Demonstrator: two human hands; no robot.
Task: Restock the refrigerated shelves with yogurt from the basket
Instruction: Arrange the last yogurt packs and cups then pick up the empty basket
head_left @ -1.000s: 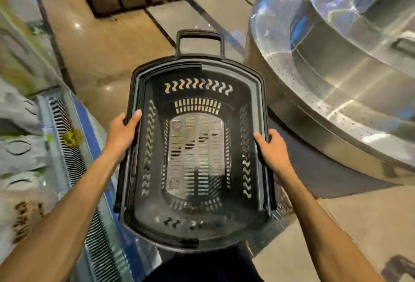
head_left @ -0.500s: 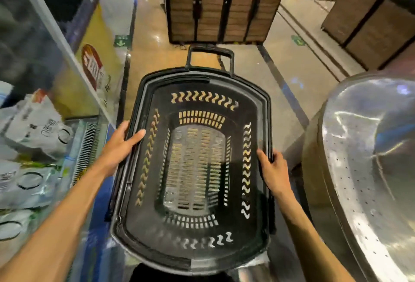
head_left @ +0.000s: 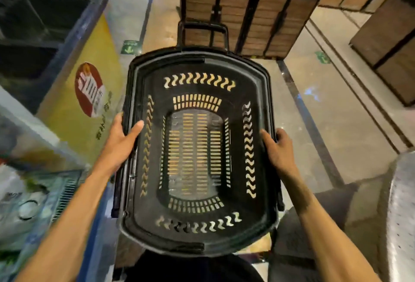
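Now the left hand [head_left: 122, 140] grips the left rim of the basket [head_left: 258, 93], thumb hooked inside and fingers out of sight beneath the edge. The right hand [head_left: 279, 149] clamps the opposite rim the same way, fingers curled over the outer lip. Between them the basket is held level at waist height and nothing lies in it. No yogurt shows inside, so the unloading looks finished, and probably only returning or refilling the basket remains.

It is black moulded plastic, a rounded oblong with slotted floor and zigzag vents, and its pull handle [head_left: 203, 27] stands at the far end. At the left runs the refrigerated shelf [head_left: 67, 191], where pale packs [head_left: 24, 209] are too blurred to identify. Glossy stone floor [head_left: 325, 124] lies beyond.
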